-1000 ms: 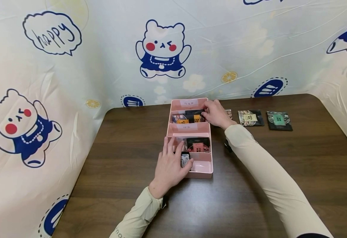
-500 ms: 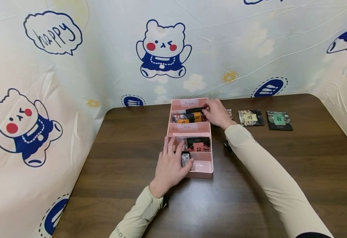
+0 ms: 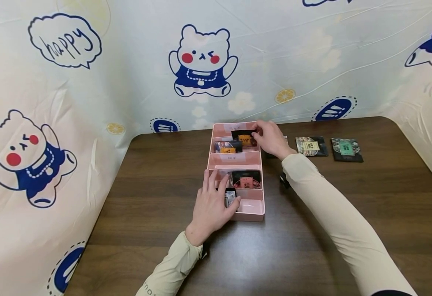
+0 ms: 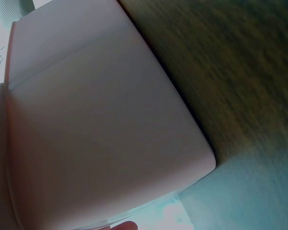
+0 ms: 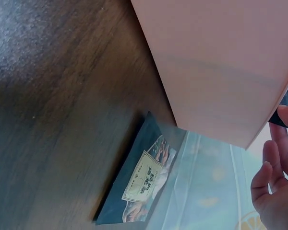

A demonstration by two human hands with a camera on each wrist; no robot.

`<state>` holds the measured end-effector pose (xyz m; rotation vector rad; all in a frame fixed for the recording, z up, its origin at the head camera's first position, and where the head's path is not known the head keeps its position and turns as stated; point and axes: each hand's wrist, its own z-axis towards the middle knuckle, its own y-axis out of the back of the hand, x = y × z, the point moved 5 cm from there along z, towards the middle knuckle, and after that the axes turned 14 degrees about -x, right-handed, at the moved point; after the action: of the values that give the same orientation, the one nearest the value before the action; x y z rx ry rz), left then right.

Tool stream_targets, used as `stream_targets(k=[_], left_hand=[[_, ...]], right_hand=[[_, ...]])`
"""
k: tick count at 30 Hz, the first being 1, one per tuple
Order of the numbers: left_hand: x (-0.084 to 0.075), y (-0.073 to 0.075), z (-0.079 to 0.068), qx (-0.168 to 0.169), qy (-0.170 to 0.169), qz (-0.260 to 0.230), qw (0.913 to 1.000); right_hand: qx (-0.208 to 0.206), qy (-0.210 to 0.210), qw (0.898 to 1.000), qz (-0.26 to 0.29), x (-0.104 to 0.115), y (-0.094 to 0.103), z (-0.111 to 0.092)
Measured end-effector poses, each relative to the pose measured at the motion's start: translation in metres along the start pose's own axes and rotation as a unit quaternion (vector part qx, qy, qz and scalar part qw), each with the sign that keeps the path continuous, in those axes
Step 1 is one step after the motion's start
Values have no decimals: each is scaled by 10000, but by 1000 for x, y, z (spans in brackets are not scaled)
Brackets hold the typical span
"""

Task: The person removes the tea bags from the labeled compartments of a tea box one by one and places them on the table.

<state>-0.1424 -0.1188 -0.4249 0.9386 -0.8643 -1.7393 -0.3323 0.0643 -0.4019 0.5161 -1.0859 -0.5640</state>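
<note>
A pink divided box (image 3: 250,217) stands lengthwise in front of me, with handwritten labels on its dividers. My right hand (image 3: 271,139) is at the back right corner, pinching the edge of a black sachet with an orange label (image 3: 247,140). That sachet leans in the rear compartment beside another orange-labelled sachet (image 3: 228,148). In the right wrist view, thumb and finger of my right hand (image 5: 281,177) grip a dark corner above the rim. My left hand (image 3: 211,211) rests with spread fingers over the box's front left side, partly covering a black-and-white sachet (image 3: 231,197).
A red-labelled sachet (image 3: 247,181) stands in a nearer compartment. On the wooden table (image 3: 156,185), right of the box, lie a pale-yellow-labelled sachet (image 3: 311,146) and a green-labelled one (image 3: 347,149). Another is mostly hidden behind my right hand. A printed cloth (image 3: 275,61) hangs behind.
The orange-labelled sachet in my right hand has risen and tilted upright, so more of its front shows. My right hand has shifted slightly backward; my left hand stays put.
</note>
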Motion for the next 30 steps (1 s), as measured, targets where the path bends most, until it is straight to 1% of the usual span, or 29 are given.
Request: stream_targets(k=[11, 16, 18, 24, 30], left_hand=[[0, 0, 0, -24, 1, -14, 10000], [0, -1, 0, -68, -19, -12, 10000], [0, -1, 0, -24, 3, -18, 10000], [0, 0, 0, -8, 19, -31, 10000], [1, -1, -1, -16, 25, -44, 10000]], right_hand=[[83, 4, 9998, 177, 0, 5, 0], [33, -22, 9997, 254, 3, 12, 1], [14, -32, 9995, 327, 5, 16, 1], [-269, 33, 9979, 587, 13, 32, 1], [-522, 27, 9962, 698, 16, 44, 1]])
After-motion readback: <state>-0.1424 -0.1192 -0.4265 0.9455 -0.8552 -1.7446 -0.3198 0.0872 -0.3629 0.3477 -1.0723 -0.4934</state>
